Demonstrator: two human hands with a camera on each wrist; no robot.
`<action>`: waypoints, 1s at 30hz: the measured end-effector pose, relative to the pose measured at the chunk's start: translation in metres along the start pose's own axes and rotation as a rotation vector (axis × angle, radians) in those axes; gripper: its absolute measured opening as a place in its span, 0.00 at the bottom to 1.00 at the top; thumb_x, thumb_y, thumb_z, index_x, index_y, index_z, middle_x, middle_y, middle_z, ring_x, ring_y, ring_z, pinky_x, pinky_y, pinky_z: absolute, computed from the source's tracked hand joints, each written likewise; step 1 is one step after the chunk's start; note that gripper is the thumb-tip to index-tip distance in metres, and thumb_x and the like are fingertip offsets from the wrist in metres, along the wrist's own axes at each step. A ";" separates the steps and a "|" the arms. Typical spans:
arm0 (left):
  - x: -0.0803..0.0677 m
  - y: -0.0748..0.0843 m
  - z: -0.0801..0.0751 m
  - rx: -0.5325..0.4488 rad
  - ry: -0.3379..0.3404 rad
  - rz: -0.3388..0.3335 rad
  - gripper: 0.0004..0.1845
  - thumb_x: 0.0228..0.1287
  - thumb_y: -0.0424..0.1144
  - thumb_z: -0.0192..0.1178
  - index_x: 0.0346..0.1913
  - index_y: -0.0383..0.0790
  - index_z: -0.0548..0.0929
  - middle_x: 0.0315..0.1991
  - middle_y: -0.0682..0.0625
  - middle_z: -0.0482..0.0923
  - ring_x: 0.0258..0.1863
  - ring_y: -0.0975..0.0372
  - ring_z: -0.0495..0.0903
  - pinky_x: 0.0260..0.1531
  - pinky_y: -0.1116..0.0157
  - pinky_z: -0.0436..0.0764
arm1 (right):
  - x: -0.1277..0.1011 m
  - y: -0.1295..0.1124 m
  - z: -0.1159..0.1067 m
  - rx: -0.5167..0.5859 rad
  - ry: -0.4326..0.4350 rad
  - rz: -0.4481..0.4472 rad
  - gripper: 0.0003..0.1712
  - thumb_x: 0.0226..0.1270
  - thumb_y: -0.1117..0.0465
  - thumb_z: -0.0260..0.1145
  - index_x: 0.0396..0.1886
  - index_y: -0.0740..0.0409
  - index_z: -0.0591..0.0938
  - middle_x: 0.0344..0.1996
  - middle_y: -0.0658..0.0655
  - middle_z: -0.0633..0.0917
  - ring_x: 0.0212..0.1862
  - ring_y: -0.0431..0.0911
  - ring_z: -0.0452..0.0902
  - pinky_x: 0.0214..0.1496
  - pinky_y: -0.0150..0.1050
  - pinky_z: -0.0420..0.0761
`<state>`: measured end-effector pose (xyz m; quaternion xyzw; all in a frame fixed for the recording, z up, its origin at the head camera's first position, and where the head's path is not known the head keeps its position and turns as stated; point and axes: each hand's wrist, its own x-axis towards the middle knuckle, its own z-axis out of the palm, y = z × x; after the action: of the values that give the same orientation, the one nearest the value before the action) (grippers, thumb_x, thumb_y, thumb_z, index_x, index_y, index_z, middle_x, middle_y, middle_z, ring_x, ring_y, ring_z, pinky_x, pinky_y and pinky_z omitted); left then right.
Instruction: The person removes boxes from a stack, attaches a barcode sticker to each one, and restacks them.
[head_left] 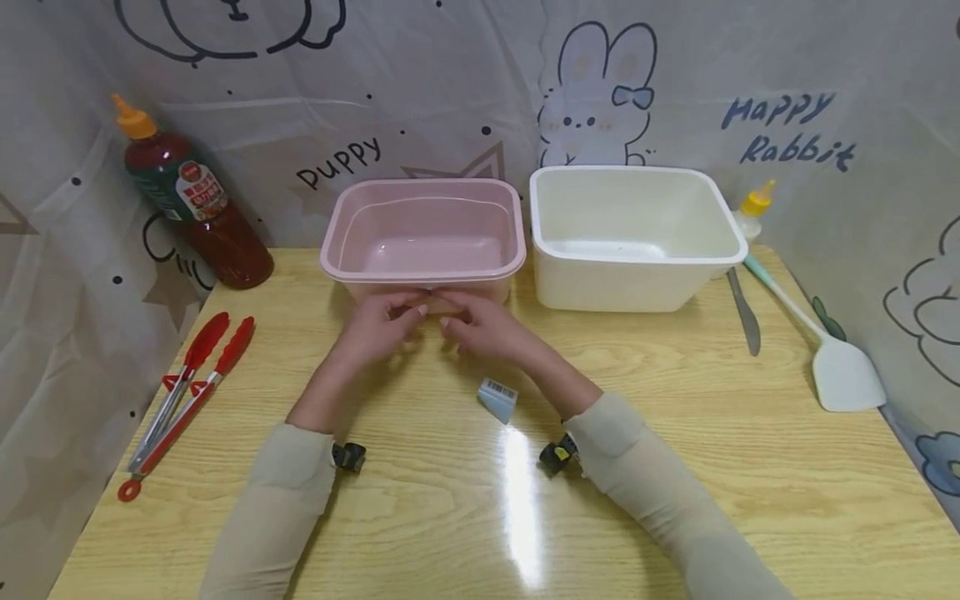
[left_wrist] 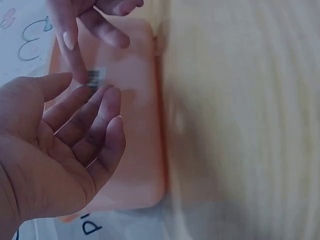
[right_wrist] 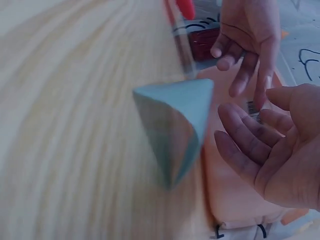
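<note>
Both hands meet at the front wall of a pink plastic bin (head_left: 423,275). On that wall is a small barcode sticker (left_wrist: 96,79). Fingertips of the left hand (left_wrist: 60,135) lie at the sticker's lower edge in the left wrist view, its other fingers loosely bent. From the opposite side the right hand (right_wrist: 295,155) reaches the sticker with an extended index finger, partly covering it. Neither hand has its fingers wrapped round anything. Below the right hand, a folded light-blue paper tag (head_left: 498,400) with a barcode lies on the table; its curled shape (right_wrist: 175,115) shows in the right wrist view.
A white bin (head_left: 637,283) stands right of the pink one. Red-tipped tongs (head_left: 187,400) and a red sauce bottle (head_left: 198,208) are at left. At right are a knife (head_left: 744,317), a white spatula (head_left: 846,373) and a small yellow-capped bottle (head_left: 753,208). Printed fabric hangs behind.
</note>
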<state>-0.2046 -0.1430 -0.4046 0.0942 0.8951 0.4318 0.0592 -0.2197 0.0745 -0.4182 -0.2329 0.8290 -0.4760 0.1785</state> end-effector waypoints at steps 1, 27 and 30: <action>0.000 0.000 -0.001 0.000 0.009 0.004 0.20 0.75 0.46 0.58 0.64 0.42 0.82 0.51 0.41 0.86 0.36 0.50 0.86 0.37 0.64 0.80 | -0.001 -0.001 -0.001 0.005 0.007 -0.002 0.31 0.78 0.56 0.58 0.78 0.46 0.65 0.46 0.63 0.87 0.36 0.57 0.87 0.38 0.42 0.87; -0.004 -0.012 -0.002 -0.035 0.024 -0.010 0.21 0.75 0.45 0.59 0.65 0.39 0.81 0.54 0.39 0.85 0.36 0.48 0.87 0.35 0.63 0.85 | -0.011 0.009 -0.004 0.002 -0.004 0.017 0.34 0.78 0.59 0.59 0.80 0.42 0.62 0.49 0.63 0.87 0.36 0.56 0.87 0.39 0.45 0.87; -0.002 -0.009 -0.001 -0.018 0.004 -0.008 0.22 0.75 0.47 0.58 0.65 0.41 0.80 0.54 0.40 0.85 0.37 0.48 0.88 0.36 0.63 0.84 | -0.010 0.007 -0.003 -0.029 -0.005 0.018 0.34 0.78 0.57 0.59 0.80 0.43 0.62 0.47 0.61 0.88 0.37 0.54 0.87 0.40 0.41 0.87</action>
<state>-0.2042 -0.1496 -0.4104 0.0890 0.8916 0.4398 0.0601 -0.2147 0.0847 -0.4221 -0.2293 0.8374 -0.4618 0.1814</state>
